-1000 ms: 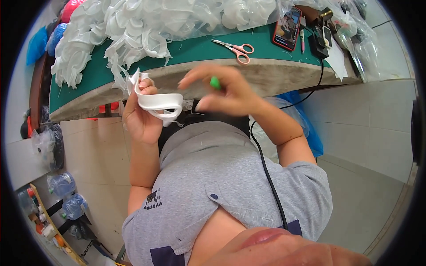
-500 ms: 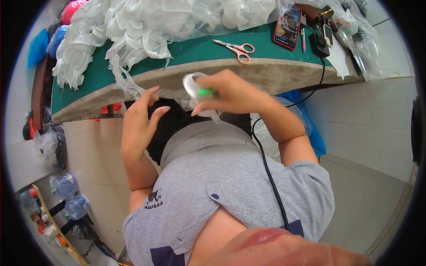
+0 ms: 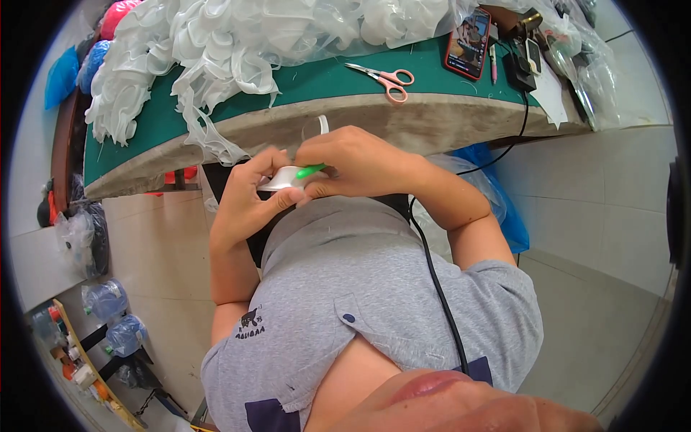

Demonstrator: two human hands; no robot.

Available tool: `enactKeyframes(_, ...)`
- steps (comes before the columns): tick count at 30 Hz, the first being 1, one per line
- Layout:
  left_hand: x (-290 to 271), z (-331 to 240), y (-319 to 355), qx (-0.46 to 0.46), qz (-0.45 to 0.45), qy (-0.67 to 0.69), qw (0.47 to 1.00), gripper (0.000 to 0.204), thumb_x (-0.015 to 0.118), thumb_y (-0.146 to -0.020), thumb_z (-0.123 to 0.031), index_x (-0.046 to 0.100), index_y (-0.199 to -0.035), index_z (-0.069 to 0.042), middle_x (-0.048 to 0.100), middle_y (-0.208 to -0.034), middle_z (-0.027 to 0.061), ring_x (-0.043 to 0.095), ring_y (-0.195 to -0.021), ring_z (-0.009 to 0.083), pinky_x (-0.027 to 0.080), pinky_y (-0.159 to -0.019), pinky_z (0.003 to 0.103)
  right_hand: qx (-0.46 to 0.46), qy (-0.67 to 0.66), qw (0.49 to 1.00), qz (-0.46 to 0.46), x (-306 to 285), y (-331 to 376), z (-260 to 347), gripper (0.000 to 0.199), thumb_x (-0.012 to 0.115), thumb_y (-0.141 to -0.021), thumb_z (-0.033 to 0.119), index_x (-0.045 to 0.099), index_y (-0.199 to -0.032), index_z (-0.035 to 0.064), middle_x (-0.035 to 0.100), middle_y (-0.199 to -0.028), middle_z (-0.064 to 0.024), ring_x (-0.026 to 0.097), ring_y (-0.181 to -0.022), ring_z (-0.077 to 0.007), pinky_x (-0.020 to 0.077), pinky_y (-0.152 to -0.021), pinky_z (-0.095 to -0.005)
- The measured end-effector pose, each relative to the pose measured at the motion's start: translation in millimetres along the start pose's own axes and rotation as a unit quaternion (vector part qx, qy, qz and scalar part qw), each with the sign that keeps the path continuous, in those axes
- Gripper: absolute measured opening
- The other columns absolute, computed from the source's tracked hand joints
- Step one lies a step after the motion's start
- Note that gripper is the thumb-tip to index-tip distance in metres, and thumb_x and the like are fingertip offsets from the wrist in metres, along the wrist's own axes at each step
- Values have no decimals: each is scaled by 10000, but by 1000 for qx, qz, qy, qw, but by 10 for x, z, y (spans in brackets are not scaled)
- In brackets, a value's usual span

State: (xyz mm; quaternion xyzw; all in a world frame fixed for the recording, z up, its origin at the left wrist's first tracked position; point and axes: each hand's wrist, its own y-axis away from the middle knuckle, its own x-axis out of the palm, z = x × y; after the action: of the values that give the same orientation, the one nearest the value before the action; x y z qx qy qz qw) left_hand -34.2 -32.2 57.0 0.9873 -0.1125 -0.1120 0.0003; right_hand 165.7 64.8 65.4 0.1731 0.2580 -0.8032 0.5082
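Close in front of my lap, my left hand [image 3: 253, 189] grips one end of a white curved piece [image 3: 282, 178] between thumb and fingers. My right hand [image 3: 353, 162] meets it from the other side, closed around a small bright green tool [image 3: 310, 171] whose working end I cannot make out. Above my right knuckles a thin white loop [image 3: 324, 124] sticks up; it seems part of the same piece. On the table lie pink-handled scissors [image 3: 385, 79], partly spread, with no hand near them.
A large heap of similar white curved pieces [image 3: 216, 47] covers the table's back left, a strand drooping over the front edge. The green tabletop [image 3: 317, 81] also bears a phone [image 3: 468, 45], a pink pen [image 3: 493, 65] and a black adapter [image 3: 518, 72]. A black cable [image 3: 439, 281] crosses my chest.
My left hand has moved right, away from the drooping strand, and taken hold of the white piece. My right hand has come down slightly to meet it, still with the green tool.
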Motion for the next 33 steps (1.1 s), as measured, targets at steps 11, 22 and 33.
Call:
enactKeyframes(11, -258, 5, 186, 166, -236, 395, 872, 436, 587, -902, -308, 486, -1157, 32, 544, -1154, 167, 543, -1103, 317, 384, -1013, 487, 4, -7, 993, -120, 69, 110, -304, 175, 656, -851, 164, 594, -819, 3, 563, -693, -119, 478, -567, -273, 387, -522, -321)
enactKeyframes(22, -223, -15, 3, 193, -78, 594, 777, 538, 468, -953, -338, 278, -1435, -192, 174, -1481, 272, 167, -1392, 393, 213, -1074, 612, 140, 237, 961, 24, 111, 226, -359, 146, 677, -769, 114, 635, -874, 21, 596, -860, -125, 589, -795, -336, 475, -699, -403)
enactKeyframes(33, 180, -56, -44, 217, -25, 510, 832, 761, 577, -847, -128, 138, -1460, -232, 238, -1462, 276, 277, -1360, 374, 306, -1055, 548, 99, -268, 951, -118, 56, 64, -91, 319, 683, -845, 132, 577, -1110, -9, 610, -972, -19, 556, -898, -88, 449, -805, -241)
